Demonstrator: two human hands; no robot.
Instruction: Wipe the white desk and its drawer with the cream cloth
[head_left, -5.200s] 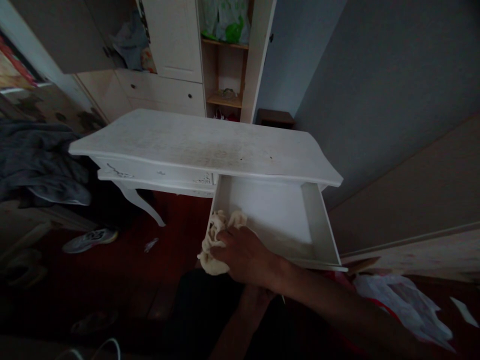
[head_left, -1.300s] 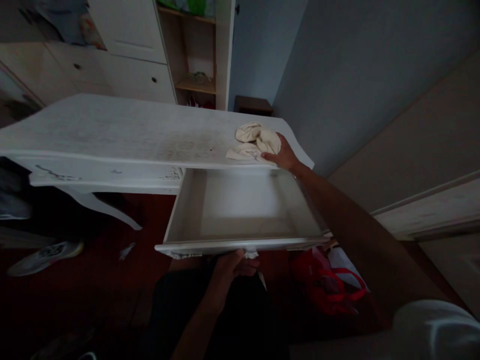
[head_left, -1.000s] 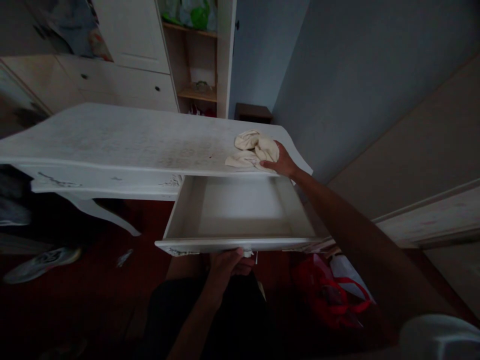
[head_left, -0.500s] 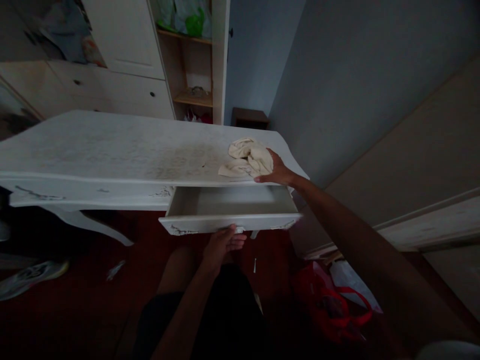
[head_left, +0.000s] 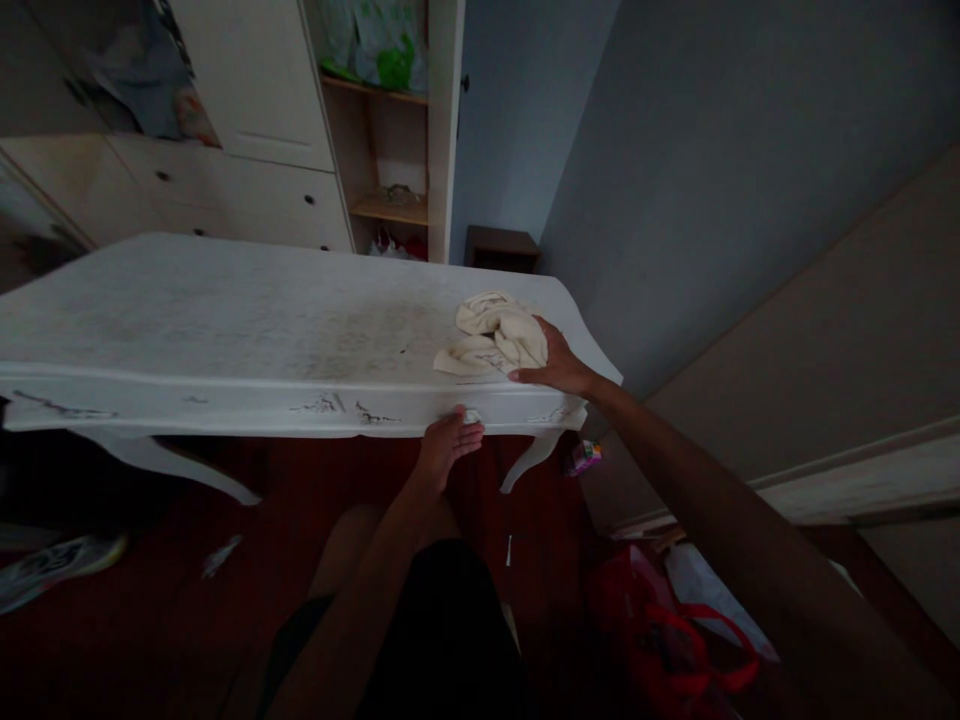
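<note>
A white desk (head_left: 247,300) with grey smudges on its top stands in front of me. Its right drawer (head_left: 405,412) is closed, flush with the desk front. My left hand (head_left: 448,440) is at the drawer's knob (head_left: 471,416), thumb and fingers around it. On the desk's right part lies a crumpled cream cloth (head_left: 502,335). My right hand (head_left: 553,358) grips the cloth's right side, its thumb near the desk's front edge.
A red bag (head_left: 637,610) lies on the dark red floor at the lower right. A shoe (head_left: 64,570) is at the lower left. Behind the desk stand white cabinets (head_left: 262,90) and an open shelf (head_left: 390,205). A grey wall rises at the right.
The drawer, pulled out before, is now pushed in, and my left hand has moved forward with its knob. My right hand has stayed on the cloth. The view has shifted slightly.
</note>
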